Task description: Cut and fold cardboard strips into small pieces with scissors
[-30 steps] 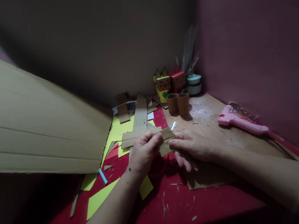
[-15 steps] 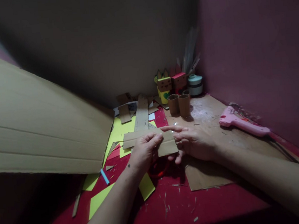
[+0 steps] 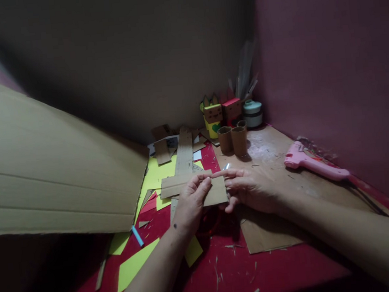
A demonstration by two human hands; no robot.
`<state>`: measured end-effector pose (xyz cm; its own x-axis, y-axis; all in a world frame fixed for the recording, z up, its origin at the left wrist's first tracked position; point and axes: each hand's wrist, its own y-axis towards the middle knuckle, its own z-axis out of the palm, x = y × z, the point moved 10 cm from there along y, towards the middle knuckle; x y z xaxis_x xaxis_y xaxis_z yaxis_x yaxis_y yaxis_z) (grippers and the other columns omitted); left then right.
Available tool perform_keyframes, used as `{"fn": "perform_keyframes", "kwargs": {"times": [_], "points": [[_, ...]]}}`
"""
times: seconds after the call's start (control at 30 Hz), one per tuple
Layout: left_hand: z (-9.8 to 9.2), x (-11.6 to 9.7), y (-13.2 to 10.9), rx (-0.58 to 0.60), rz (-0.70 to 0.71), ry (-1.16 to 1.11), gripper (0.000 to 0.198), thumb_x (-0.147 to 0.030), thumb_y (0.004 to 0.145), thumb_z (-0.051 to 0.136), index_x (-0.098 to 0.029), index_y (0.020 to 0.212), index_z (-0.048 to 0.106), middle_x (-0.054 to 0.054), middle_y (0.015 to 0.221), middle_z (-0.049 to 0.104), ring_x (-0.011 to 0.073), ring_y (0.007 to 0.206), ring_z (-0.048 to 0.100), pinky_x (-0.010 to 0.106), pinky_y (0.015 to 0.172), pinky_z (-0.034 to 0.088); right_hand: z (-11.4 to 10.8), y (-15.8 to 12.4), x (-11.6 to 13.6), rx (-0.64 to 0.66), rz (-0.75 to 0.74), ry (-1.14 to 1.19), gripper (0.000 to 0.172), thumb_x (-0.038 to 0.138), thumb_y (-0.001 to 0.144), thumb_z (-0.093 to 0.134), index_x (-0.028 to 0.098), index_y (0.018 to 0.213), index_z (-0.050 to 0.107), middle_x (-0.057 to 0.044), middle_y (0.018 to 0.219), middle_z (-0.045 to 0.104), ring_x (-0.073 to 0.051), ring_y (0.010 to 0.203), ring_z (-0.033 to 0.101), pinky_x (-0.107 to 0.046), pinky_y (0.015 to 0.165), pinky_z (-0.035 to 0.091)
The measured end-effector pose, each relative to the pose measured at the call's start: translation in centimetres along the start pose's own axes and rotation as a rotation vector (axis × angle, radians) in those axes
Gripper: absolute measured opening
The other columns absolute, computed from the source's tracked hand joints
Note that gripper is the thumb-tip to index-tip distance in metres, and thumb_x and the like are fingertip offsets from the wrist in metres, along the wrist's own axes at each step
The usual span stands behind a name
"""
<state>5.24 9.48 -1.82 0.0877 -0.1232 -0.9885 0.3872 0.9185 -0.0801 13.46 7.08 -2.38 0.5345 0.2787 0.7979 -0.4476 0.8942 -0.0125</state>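
Note:
Both of my hands hold a small brown cardboard piece point(image 3: 217, 192) above the red table top point(image 3: 227, 276). My left hand point(image 3: 191, 201) pinches its left edge between thumb and fingers. My right hand point(image 3: 251, 187) grips its right side, with the forefinger stretched along the top edge. A small shiny blade tip point(image 3: 226, 166) sticks up just behind my right fingers; I cannot tell what holds it. Something red point(image 3: 209, 222) lies on the table under my hands, mostly hidden.
A big corrugated cardboard sheet point(image 3: 45, 169) leans in at the left. Yellow paper point(image 3: 133, 265), cardboard strips point(image 3: 183, 151) and scraps litter the table. Two cardboard tubes point(image 3: 232, 138), small box figures point(image 3: 220, 111) and a jar point(image 3: 253, 113) stand at the back. A pink glue gun point(image 3: 311, 161) lies at the right wall.
The cardboard piece was bent and tilted a second ago; now it is held flat and level. My right forefinger has stretched out along its top edge.

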Motion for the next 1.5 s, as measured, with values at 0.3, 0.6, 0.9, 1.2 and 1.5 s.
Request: {"fn": "perform_keyframes", "kwargs": {"times": [0.3,0.6,0.9,1.2,1.5], "points": [[-0.8,-0.8,-0.4,-0.132,0.062,0.093,0.034,-0.043,0.082,0.058,-0.013,0.096,0.063,0.005,0.077,0.066,0.0152,0.063,0.059,0.024,0.056,0.047,-0.1,-0.1,0.0,-0.005,-0.019,0.018,0.037,0.017,0.077,0.062,0.013,0.113,0.055,-0.005,0.075,0.063,-0.015,0.061,0.064,-0.030,0.054,0.057],[-0.9,0.1,-0.1,-0.132,0.035,-0.127,0.031,-0.043,0.079,0.064,-0.015,0.092,0.062,0.003,0.074,0.066,0.0137,0.060,0.060,0.022,0.054,0.046,-0.4,0.3,-0.2,-0.009,-0.051,-0.004,0.038,0.016,0.072,0.068,0.015,0.105,0.051,0.001,0.068,0.059,-0.014,0.057,0.062,-0.030,0.055,0.057],[0.5,0.7,-0.1,-0.049,-0.036,-0.310,0.029,-0.040,0.078,0.065,-0.012,0.076,0.062,0.003,0.062,0.063,0.0126,0.049,0.057,0.022,0.046,0.044,-0.6,0.1,-0.8,-0.043,0.019,-0.123,0.038,0.011,0.063,0.069,0.018,0.090,0.043,0.002,0.070,0.060,-0.015,0.054,0.065,-0.028,0.052,0.054],[0.7,0.7,0.1,0.022,-0.064,-0.309,0.031,-0.041,0.075,0.069,-0.011,0.081,0.063,0.006,0.067,0.067,0.0146,0.050,0.061,0.022,0.045,0.047,-0.8,0.0,-0.9,-0.074,0.029,-0.140,0.040,0.007,0.061,0.067,0.017,0.094,0.048,0.003,0.071,0.057,-0.013,0.056,0.063,-0.029,0.057,0.055],[1.4,0.8,0.3,0.151,-0.090,-0.570,0.021,-0.031,0.073,0.073,-0.016,0.074,0.059,0.001,0.079,0.062,0.0189,0.072,0.063,0.030,0.059,0.054,-0.7,-0.1,-0.3,-0.065,-0.017,-0.164,0.032,0.005,0.060,0.067,0.017,0.085,0.049,-0.003,0.084,0.060,-0.015,0.064,0.065,-0.027,0.058,0.057]]}}
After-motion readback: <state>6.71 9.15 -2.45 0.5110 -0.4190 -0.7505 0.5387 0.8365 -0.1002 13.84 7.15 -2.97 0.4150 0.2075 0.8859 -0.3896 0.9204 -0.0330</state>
